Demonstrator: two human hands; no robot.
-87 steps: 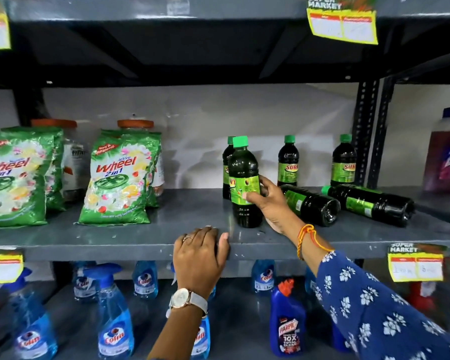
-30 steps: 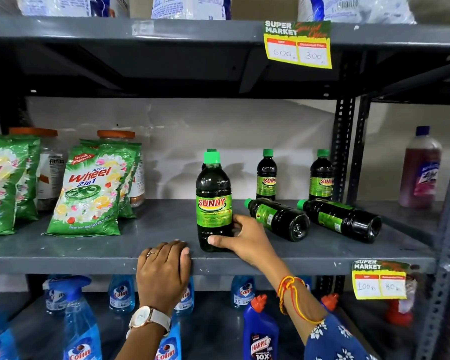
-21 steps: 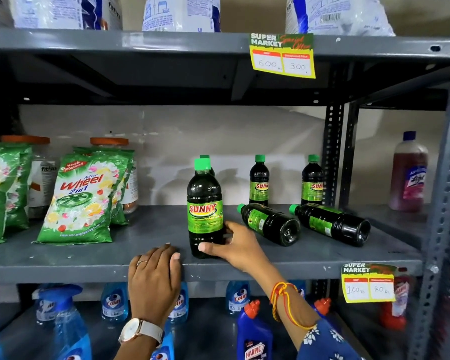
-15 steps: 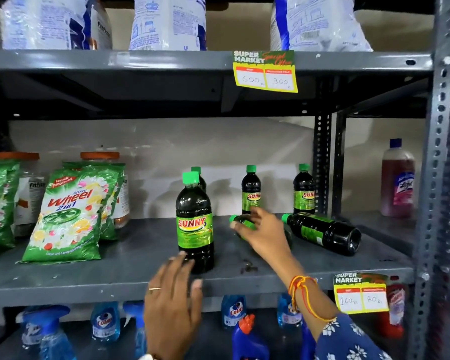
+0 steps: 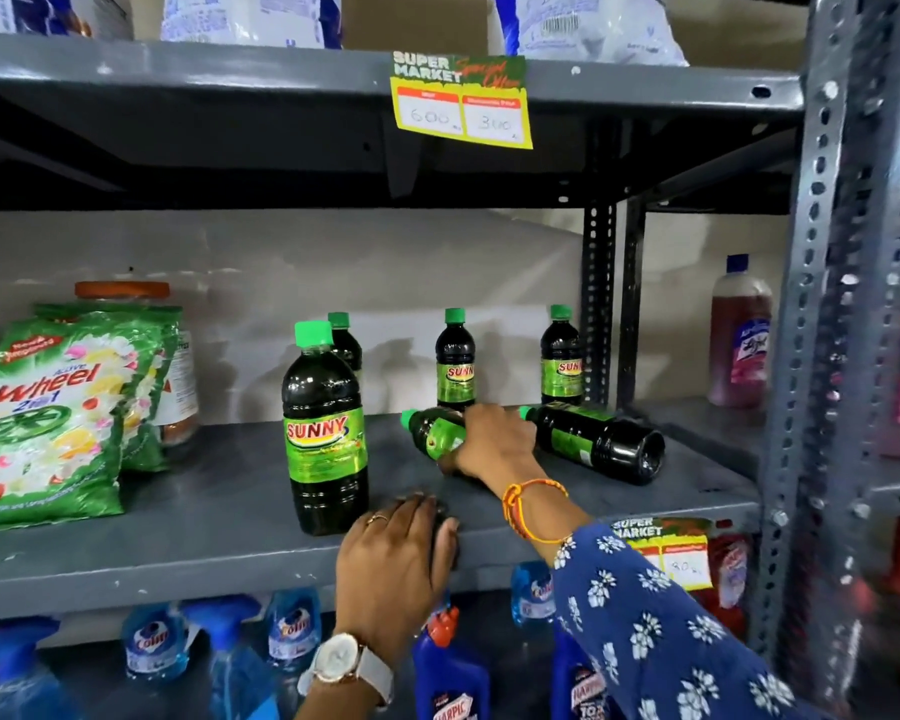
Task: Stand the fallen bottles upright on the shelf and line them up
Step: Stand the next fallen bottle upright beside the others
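Grey metal shelf (image 5: 178, 543), middle tier. Far left: green detergent packets (image 5: 53, 418) leaning against orange-lidded jars. Next, one upright bottle (image 5: 326, 433), green cap, label reading SUNNY, standing near the front edge. Just right of its base, the left hand (image 5: 396, 558) lies palm down over the shelf lip, fingers flat and together, gripping nothing; ring and wristwatch (image 5: 346, 665) visible. Behind, three more upright bottles stand along the back wall. Right of centre, the right hand (image 5: 494, 444) is wrapped over the body of a fallen bottle (image 5: 435, 433), fingers curled round it; the bottle sits under the palm with neck and cap sticking out leftward. Its long axis lies flat on the shelf, cap pointing left and slightly back. Beside it, a second fallen bottle (image 5: 598, 444), untouched, lies roughly parallel, cap left, base toward the front right.
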